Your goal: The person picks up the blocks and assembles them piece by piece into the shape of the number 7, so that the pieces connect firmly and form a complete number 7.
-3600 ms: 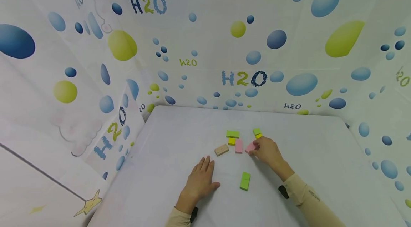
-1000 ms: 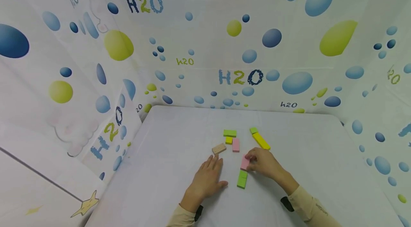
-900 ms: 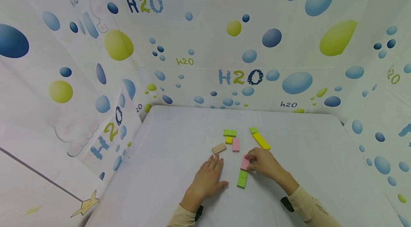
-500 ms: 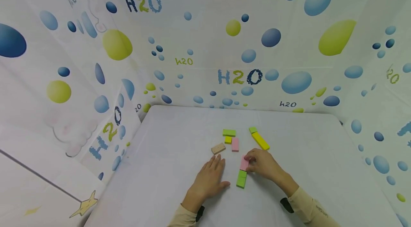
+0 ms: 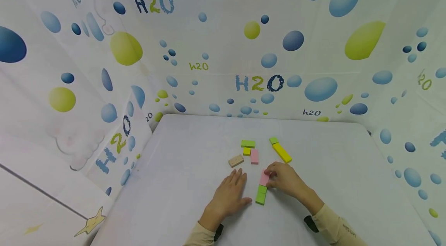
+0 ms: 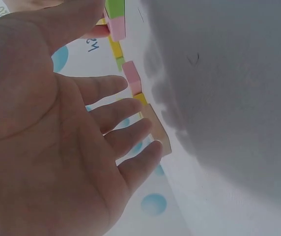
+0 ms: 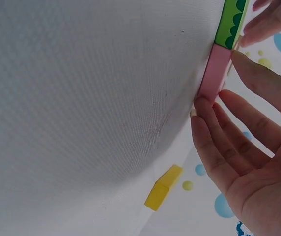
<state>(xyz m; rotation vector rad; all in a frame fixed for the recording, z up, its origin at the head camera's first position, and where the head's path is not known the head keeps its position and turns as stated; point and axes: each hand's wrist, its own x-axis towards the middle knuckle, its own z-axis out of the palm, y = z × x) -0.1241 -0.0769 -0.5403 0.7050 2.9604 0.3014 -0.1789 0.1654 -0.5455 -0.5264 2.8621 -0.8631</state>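
Observation:
My right hand (image 5: 287, 179) holds a pink block (image 5: 264, 178) between thumb and fingers. In the right wrist view the thumb is at the near end of the pink block (image 7: 215, 73) and the fingertips are at its far end. That block lies end to end with a green block (image 5: 261, 195), which has a darker scalloped pattern on its side (image 7: 230, 23). To the left, my left hand (image 5: 228, 195) is held low over the table, palm down, fingers stretched out and holding nothing. Its fingertips point towards a plain wooden block (image 5: 236, 161).
Farther back lie a green block (image 5: 248, 143), a small yellow block (image 5: 246, 151) and a second pink block (image 5: 254, 156), close together. To their right, a long yellow block (image 5: 282, 152) touches a small green block (image 5: 273, 140). Patterned cloth (image 5: 223, 45) hangs behind the white table (image 5: 174, 153).
Since the earliest frame, my right hand has brought the pink block nearer, from beside the yellow block to the green block's far end. My left hand has shifted slightly right.

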